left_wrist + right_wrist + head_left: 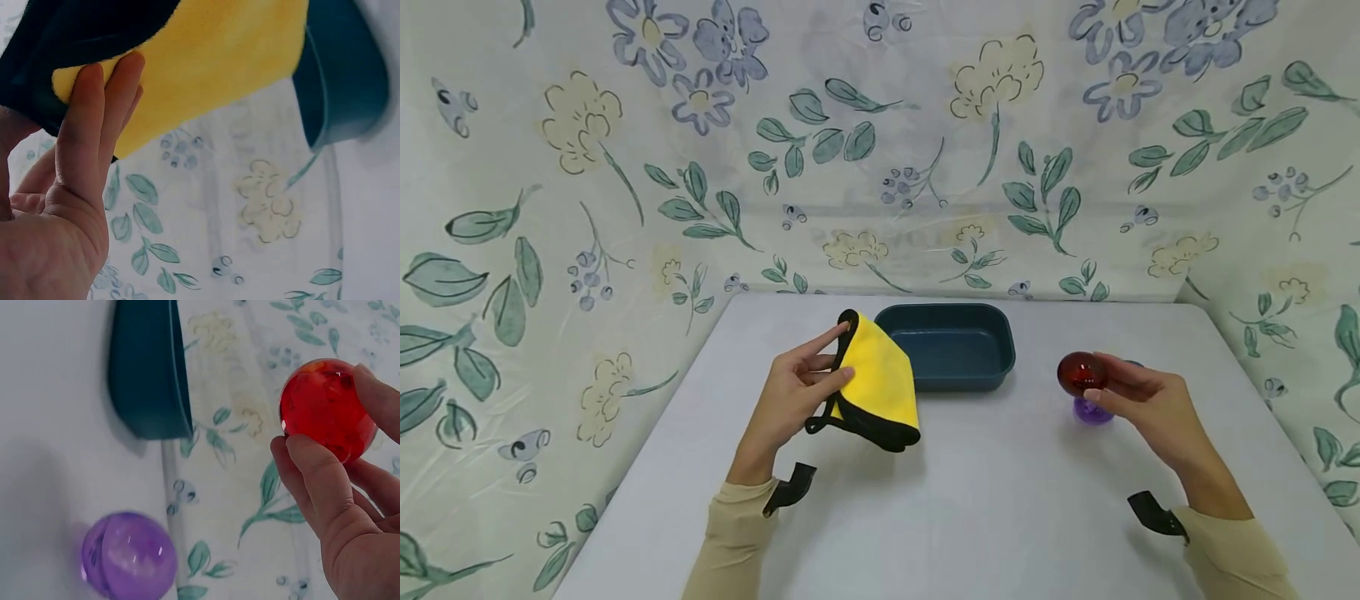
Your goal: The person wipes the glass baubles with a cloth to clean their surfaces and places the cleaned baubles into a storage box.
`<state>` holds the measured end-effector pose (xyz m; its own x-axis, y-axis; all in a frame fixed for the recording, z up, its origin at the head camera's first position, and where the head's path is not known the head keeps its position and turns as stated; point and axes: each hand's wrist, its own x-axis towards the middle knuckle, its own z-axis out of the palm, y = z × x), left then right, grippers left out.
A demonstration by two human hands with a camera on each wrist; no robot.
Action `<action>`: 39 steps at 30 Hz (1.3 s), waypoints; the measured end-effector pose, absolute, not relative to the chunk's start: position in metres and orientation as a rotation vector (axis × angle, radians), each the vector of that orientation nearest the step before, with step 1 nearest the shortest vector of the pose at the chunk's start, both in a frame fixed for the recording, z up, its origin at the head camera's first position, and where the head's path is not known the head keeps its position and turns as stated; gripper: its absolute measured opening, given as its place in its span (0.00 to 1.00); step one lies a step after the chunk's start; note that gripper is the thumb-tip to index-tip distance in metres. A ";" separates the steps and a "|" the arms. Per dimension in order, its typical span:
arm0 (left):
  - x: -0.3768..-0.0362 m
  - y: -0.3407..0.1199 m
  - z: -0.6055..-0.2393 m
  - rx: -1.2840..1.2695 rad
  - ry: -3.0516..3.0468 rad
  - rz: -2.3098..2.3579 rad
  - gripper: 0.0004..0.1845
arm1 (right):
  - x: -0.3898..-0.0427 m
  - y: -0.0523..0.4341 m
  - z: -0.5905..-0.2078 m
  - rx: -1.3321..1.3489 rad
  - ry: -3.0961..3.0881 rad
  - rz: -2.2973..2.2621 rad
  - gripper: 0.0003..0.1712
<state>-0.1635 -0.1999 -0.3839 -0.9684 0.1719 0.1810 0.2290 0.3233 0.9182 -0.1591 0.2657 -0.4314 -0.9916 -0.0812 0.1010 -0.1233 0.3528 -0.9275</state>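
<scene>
My left hand point(786, 404) pinches a yellow cloth with black edging point(880, 371) between thumb and fingers. The folded cloth hangs above the table, its lower right corner pointing down, and overlaps the left side of a dark teal bin point(955, 387) in the head view. With thumb and fingertips my right hand point(1153, 408) holds a see-through red ball point(325, 412) up off the table. Below it a see-through purple ball point(134, 556) rests on the table, partly hidden by the red ball and hand in the head view.
The bin stands near the back edge of the white table point(970, 500). A small dark blue edge point(1135, 363) peeks out behind my right hand. Floral cloth point(925, 167) hangs behind the table and along its sides.
</scene>
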 end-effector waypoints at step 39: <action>-0.184 -0.135 -0.380 -0.645 -2.518 -1.743 0.34 | -0.193 0.127 -0.433 0.620 -2.404 2.051 0.34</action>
